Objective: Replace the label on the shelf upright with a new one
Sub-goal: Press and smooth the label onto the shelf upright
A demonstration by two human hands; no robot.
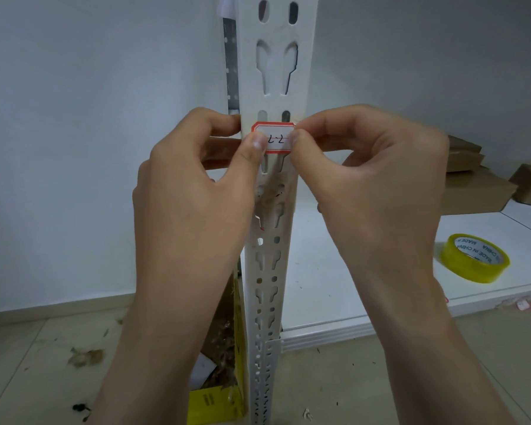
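Note:
A white slotted shelf upright [276, 72] runs top to bottom through the middle of the view. A white label with a red border and dark handwriting [276, 138] lies against its front face. My left hand [196, 185] pinches the label's left end, thumb on the front, fingers curled round the upright's left edge. My right hand [371, 179] pinches the label's right end in the same way. A small torn scrap with a red edge [259, 223] clings to the upright lower down, below my left thumb.
A yellow tape roll [475, 259] lies on the white shelf board [334, 286] at the right. Brown cardboard boxes [478, 191] sit at the back right. A yellow box with debris [224, 394] stands on the tiled floor left of the upright.

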